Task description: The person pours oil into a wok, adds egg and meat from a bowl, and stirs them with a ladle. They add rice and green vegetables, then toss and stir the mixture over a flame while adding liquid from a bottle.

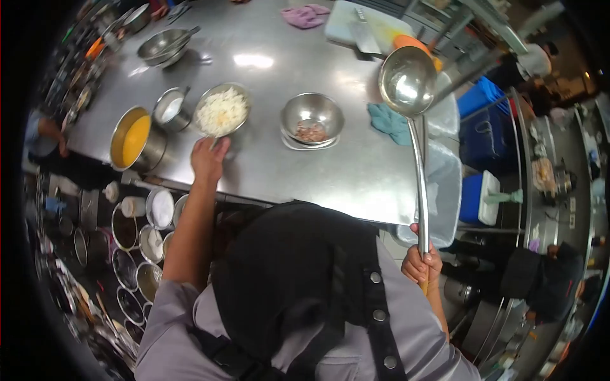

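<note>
My right hand (422,261) is closed round the long handle of a large metal ladle (407,82), whose round bowl is raised over the table's right side. My left hand (211,157) touches the near rim of a metal bowl (244,94) holding white, crumbly food (222,112); thumb and fingers are at the rim. Right of it, a metal bowl (312,108) with small reddish-brown pieces (311,131) rests on what looks like a small scale (310,147). To the left stand a small pot of white content (171,108) and a larger pot of yellow liquid (136,140).
The steel table (267,181) carries stacked bowls (164,47), a pink cloth (305,16), a teal cloth (388,123) and a cutting board (346,25) with a knife (366,39). Plastic bins (443,190) stand right. Several containers fill the lower left. Other people stand at both sides.
</note>
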Action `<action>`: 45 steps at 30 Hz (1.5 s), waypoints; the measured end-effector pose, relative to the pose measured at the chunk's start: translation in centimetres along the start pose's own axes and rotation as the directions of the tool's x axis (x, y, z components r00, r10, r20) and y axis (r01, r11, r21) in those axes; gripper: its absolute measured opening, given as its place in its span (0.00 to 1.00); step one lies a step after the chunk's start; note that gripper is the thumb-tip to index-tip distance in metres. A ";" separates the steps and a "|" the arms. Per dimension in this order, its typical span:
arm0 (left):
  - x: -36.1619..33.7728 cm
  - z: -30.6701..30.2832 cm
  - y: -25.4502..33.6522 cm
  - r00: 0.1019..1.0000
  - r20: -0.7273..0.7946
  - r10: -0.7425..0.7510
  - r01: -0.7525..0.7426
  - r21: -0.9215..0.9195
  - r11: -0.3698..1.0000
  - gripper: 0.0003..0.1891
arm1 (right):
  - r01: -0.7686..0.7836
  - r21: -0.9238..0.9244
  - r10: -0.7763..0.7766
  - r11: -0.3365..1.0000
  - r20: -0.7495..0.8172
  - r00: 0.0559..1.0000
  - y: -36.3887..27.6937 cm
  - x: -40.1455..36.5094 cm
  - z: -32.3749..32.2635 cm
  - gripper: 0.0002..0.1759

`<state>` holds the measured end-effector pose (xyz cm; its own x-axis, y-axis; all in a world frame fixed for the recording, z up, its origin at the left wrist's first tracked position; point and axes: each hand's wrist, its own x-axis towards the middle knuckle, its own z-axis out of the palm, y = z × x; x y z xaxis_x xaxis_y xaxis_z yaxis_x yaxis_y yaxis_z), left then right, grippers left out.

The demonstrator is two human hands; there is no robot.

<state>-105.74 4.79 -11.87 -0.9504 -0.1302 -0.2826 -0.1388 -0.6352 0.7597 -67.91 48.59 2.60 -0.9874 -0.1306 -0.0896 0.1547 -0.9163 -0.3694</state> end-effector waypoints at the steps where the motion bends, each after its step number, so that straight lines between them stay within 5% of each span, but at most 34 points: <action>1: -0.5 0.7 -0.1 0.998 -0.038 -0.041 0.043 0.059 0.997 0.13 | -0.031 -0.019 0.031 0.999 -0.008 0.999 -0.1 0.7 0.3 0.41; 5: -4.2 7.3 -1.3 0.973 0.105 -0.204 0.159 0.333 0.930 0.15 | -0.129 -0.316 0.068 0.940 -0.196 0.978 0.1 3.8 2.9 0.42; 7: -5.1 12.2 -1.7 0.970 0.110 -0.217 0.109 0.602 0.791 0.12 | -0.165 -0.364 0.093 0.917 -0.206 0.974 0.1 5.6 3.9 0.42; 9: -2.8 13.9 -3.8 0.942 0.314 -0.119 -0.234 0.869 0.436 0.10 | -0.202 -0.431 0.114 0.879 -0.222 0.968 0.3 7.9 5.0 0.42; 10: -2.2 14.3 -4.5 0.947 0.302 -0.108 -0.226 0.869 0.441 0.10 | -0.214 -0.436 0.129 0.874 -0.217 0.968 0.4 9.1 5.5 0.42; 12: -1.4 15.0 -5.7 0.811 0.552 0.195 -0.581 0.801 0.148 0.11 | -0.243 -0.548 0.156 0.801 -0.202 0.967 0.6 11.7 6.8 0.43; 13: -1.3 15.6 -6.0 0.816 0.540 0.205 -0.571 0.808 0.146 0.11 | -0.253 -0.567 0.174 0.784 -0.189 0.966 0.8 13.2 7.6 0.43; 15: -1.2 16.0 -5.8 0.875 0.447 0.187 -0.485 0.789 0.377 0.11 | -0.280 -0.561 0.231 0.779 -0.159 0.960 1.6 16.0 9.7 0.43; 17: -1.8 16.9 -5.3 0.897 0.415 0.154 -0.441 0.870 0.221 0.16 | -0.294 -0.560 0.312 0.774 -0.066 0.948 3.2 19.3 11.4 0.43; 19: 1.7 14.7 -10.6 0.776 0.537 0.331 -0.577 0.816 0.030 0.13 | -0.340 -0.573 0.406 0.746 -0.014 0.914 5.3 22.4 14.0 0.43; 21: 2.1 14.8 -9.1 0.825 0.565 0.016 -0.561 0.816 0.143 0.25 | -0.362 -0.641 0.472 0.677 0.000 0.882 7.5 25.1 16.9 0.41; 22: 0.1 15.1 -5.6 0.837 0.545 0.042 -0.545 0.826 0.141 0.25 | -0.345 -0.722 0.507 0.600 0.010 0.862 8.5 26.6 18.1 0.39; 24: -6.2 16.1 2.7 0.740 0.638 -0.213 -0.513 0.740 0.435 0.21 | -0.267 -0.866 0.546 0.423 0.008 0.838 11.0 29.7 20.2 0.36; 28: -7.3 12.4 3.1 0.821 0.550 -0.150 -0.126 0.432 0.893 0.13 | -0.154 -0.964 0.570 0.217 -0.003 0.822 16.9 34.7 22.5 0.35; 31: -8.6 8.1 4.1 0.921 0.368 -0.129 0.051 0.214 0.976 0.08 | 0.094 -0.992 0.567 -0.089 0.027 0.823 20.2 36.8 22.9 0.32; 35: -12.1 1.0 6.2 0.994 -0.079 -0.080 0.095 0.210 0.973 0.04 | 0.140 -0.964 0.566 -0.225 -0.012 0.824 22.3 38.3 23.7 0.32; 38: -13.3 -5.2 6.4 0.989 -0.143 -0.038 0.069 0.222 0.973 0.04 | 0.262 -0.917 0.589 -0.299 0.039 0.807 23.6 38.9 24.0 0.31; 40: -14.3 -7.8 7.1 0.962 -0.270 -0.032 0.056 0.084 0.995 0.06 | 0.025 -0.968 0.633 -0.248 -0.142 0.761 24.5 38.5 25.0 0.25; 41: -14.7 -8.8 7.4 0.963 -0.269 -0.029 0.054 0.086 0.995 0.06 | 0.028 -0.969 0.632 -0.245 -0.138 0.763 24.5 38.4 25.3 0.25; 43: -15.2 -10.1 8.1 0.934 -0.357 0.000 0.016 0.043 0.999 0.07 | -0.445 -0.895 0.702 0.040 -0.292 0.650 24.4 38.3 25.9 0.17; 44: -15.4 -10.8 8.4 0.935 -0.355 0.006 0.010 0.043 0.999 0.07 | -0.439 -0.898 0.702 0.041 -0.287 0.652 24.1 38.4 25.6 0.17; 45: -15.4 -11.4 8.6 0.931 -0.364 0.013 -0.013 0.002 1.000 0.07 | -0.600 -0.779 0.766 0.181 -0.271 0.583 23.6 38.6 24.9 0.11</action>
<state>-89.11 -7.36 -7.66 -0.7852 -0.4066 -0.4670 -0.1276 -0.6317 0.7646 -103.19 12.53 13.47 -0.4483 -0.6754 -0.5856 0.6467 0.2072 -0.7341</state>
